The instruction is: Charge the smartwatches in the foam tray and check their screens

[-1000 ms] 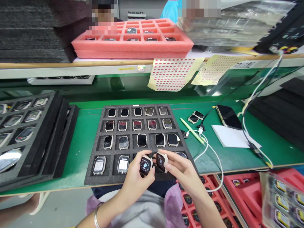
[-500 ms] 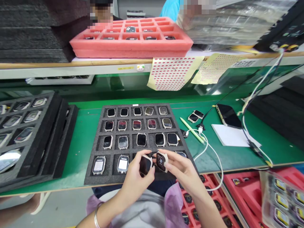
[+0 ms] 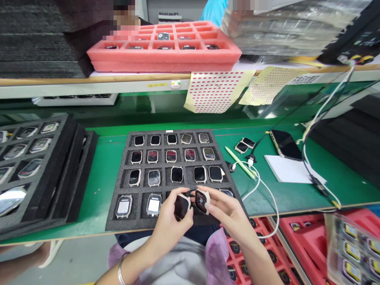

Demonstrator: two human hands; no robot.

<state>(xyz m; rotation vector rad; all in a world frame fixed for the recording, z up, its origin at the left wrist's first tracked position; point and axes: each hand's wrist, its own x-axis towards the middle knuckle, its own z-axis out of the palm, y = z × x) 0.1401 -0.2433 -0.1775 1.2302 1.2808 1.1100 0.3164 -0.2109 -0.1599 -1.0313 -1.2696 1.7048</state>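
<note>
My left hand (image 3: pixel 173 215) is closed around a smartwatch body with a dark screen (image 3: pixel 181 206), holding it by its edges. Beside it, my right hand (image 3: pixel 227 208) grips a second smartwatch body (image 3: pixel 202 201), whose dark screen shows small light markings. Both watches are held over the front row of a dark grey foam tray (image 3: pixel 116 219). Rows of strapless watches sit in the tray's compartments. Two in the front row, a left one (image 3: pixel 124 206) and its neighbour (image 3: pixel 154 205), have lit white screens. My hands hide part of that row.
Right of the tray lie two small watch bodies (image 3: pixel 241 147), a green pen (image 3: pixel 240 163), white cables (image 3: pixel 274 194), a phone (image 3: pixel 285 145) and white paper (image 3: pixel 292 169). Stacked foam trays (image 3: pixel 71 166) stand left. A pink foam tray (image 3: pixel 163 65) rests on the shelf; people are behind it.
My hands and both watches stay nearly still. The person behind the shelf at the upper left has shifted slightly.
</note>
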